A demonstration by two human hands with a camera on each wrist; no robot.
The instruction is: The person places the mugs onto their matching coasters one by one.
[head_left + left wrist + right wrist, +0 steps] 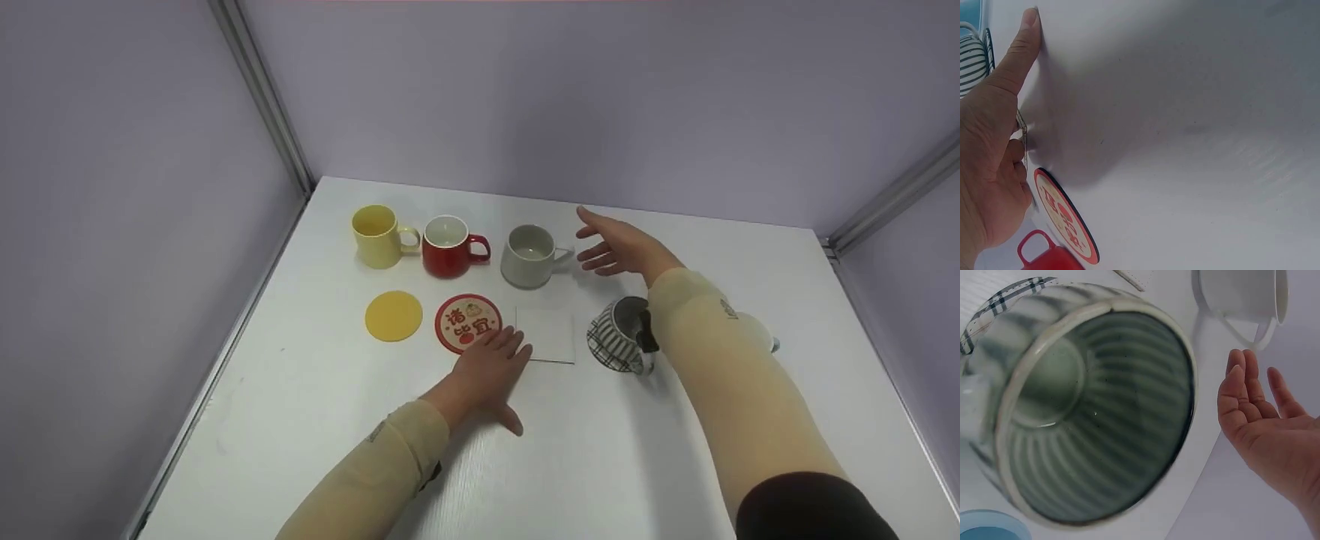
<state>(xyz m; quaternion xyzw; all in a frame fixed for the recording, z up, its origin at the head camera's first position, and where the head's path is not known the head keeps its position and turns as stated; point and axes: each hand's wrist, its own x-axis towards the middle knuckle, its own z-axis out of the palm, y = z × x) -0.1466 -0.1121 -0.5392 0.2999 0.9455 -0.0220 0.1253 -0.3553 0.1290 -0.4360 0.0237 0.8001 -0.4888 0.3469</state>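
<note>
My left hand [487,371] lies palm down with its fingertips at the lower right edge of a round red-rimmed coaster [457,319] and the left edge of a white square coaster [551,330]. Its thumb [1023,48] points away from the fingers. My right hand [619,244] hovers with spread, slightly bent fingers just right of the handle of a grey mug [525,266], apart from it and holding nothing. Below that hand, a striped ribbed mug [619,330] stands on a plaid coaster [602,354]; the right sleeve comes close to its dark rim.
A yellow mug [376,244] and a red mug [444,255] stand in the back row, left of the grey one. A round yellow coaster [394,316] lies in front. Partly hidden by my right sleeve is a pale cup-like thing [756,330]. Walls border the white table [300,420].
</note>
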